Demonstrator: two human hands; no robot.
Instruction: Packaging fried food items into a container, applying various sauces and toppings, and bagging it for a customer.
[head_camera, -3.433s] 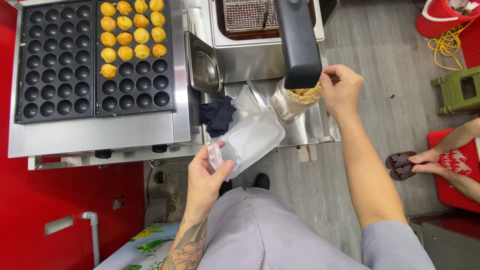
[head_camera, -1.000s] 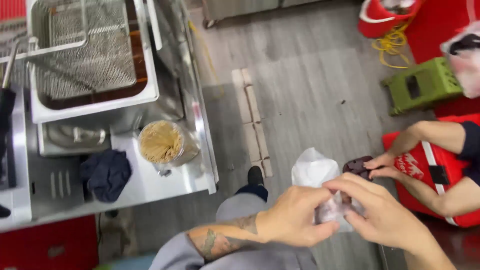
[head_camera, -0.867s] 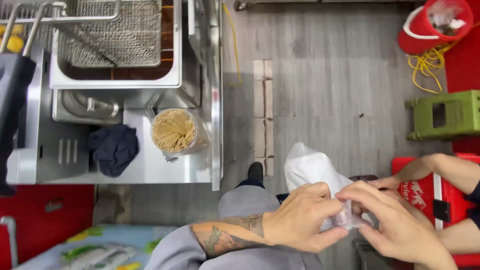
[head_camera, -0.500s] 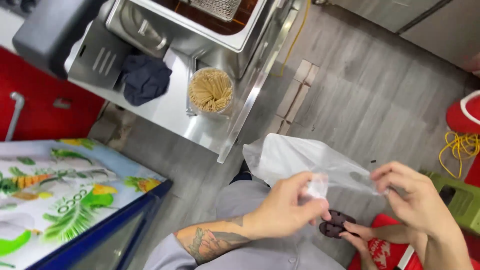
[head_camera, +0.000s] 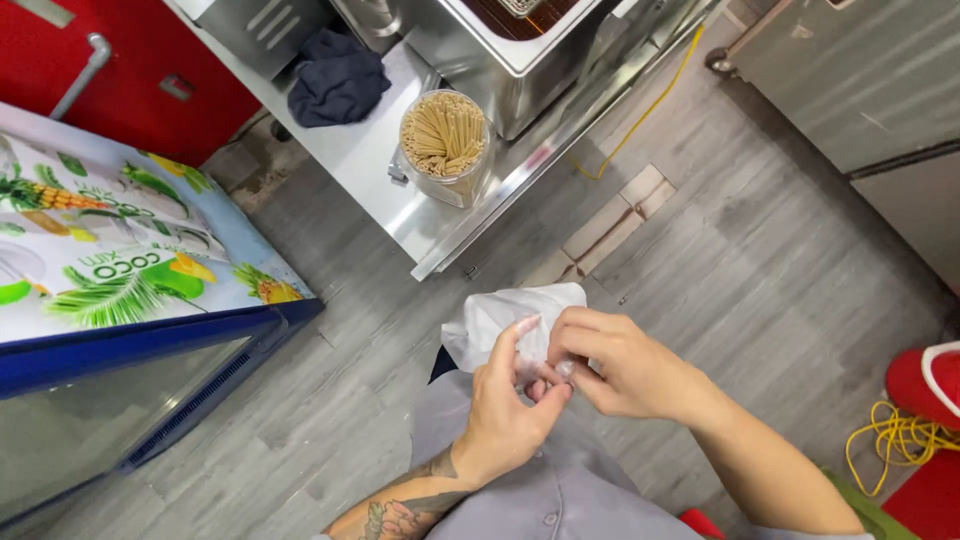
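Observation:
A clear, whitish plastic bag (head_camera: 497, 313) is bunched up in front of my body. My left hand (head_camera: 507, 413) grips it from below, fingers curled around its lower part. My right hand (head_camera: 622, 365) pinches the same bag from the right, fingertips meeting those of the left hand. What lies inside the bag is hidden. Beyond the hands, a clear round jar of wooden skewers (head_camera: 444, 142) stands on the steel counter (head_camera: 372, 170).
A dark cloth (head_camera: 335, 77) lies on the counter by a steel fryer (head_camera: 520, 45). A chest freezer with a fruit-printed lid (head_camera: 110, 260) stands at left. A yellow cord (head_camera: 900, 445) and red container (head_camera: 925, 380) sit on the grey plank floor at right.
My view swung from the counter toward the floor and freezer. The bag, held spread between my hands half a second ago, is now gathered tight with both hands close together.

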